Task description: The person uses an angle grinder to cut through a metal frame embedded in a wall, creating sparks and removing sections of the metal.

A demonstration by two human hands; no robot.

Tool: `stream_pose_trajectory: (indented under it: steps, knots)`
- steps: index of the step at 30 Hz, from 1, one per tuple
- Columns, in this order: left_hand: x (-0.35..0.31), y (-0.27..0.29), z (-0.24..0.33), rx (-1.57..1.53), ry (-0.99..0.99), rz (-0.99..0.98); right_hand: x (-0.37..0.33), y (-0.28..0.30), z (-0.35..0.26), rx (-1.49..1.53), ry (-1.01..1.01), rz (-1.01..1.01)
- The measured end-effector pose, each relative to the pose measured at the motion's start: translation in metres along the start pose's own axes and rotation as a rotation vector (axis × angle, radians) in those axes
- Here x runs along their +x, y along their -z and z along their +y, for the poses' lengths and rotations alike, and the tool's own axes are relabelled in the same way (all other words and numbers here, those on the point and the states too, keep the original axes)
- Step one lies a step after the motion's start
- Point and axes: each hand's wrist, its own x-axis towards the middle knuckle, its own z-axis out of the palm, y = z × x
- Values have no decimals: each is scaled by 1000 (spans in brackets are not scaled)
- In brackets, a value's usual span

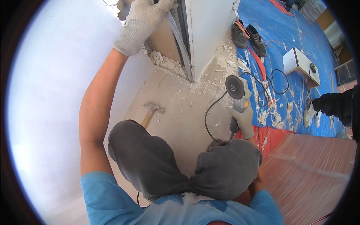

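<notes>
My left hand (pixel 142 24), in a pale knitted glove, reaches up to an opening in the wall. Its fingers curl at the top of a grey metal strip (pixel 176 35), with the fingertips partly cut off by the view's upper edge. Low on my right side, my gloved right hand (pixel 243 117) is closed around an angle grinder (pixel 239 93). The grinder's dark disc (pixel 234 87) faces up, and whether it spins cannot be told. Between my knees and the wall lies a claw hammer (pixel 152 111) on the dusty floor, its handle partly behind my knee.
Broken plaster (pixel 168 63) lies along the opening's base. A black cord (pixel 206 120) curves across the floor. To the right, a blue sheet (pixel 277 33) bears dark shoes (pixel 257 41) and a white box (pixel 300 63). Another person's leg (pixel 333 107) stands there, near a film-wrapped panel (pixel 307 165).
</notes>
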Motion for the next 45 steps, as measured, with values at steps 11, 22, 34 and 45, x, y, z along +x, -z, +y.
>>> stream_pose_trajectory:
  steps: [11, 22, 34, 45]
  knots:
    - [-38, -10, 43, 205, 155, 175, -8, 13, 13, 21, 25, 12]
    - [-50, 7, 8, 124, 26, 134, 24, -27, -16, -215, 109, -19]
    - [-53, -17, 31, 256, 91, 218, 39, -47, -39, -203, 220, -102]
    - [-34, 12, 3, 449, 112, 89, 14, -20, -19, -318, 138, -164]
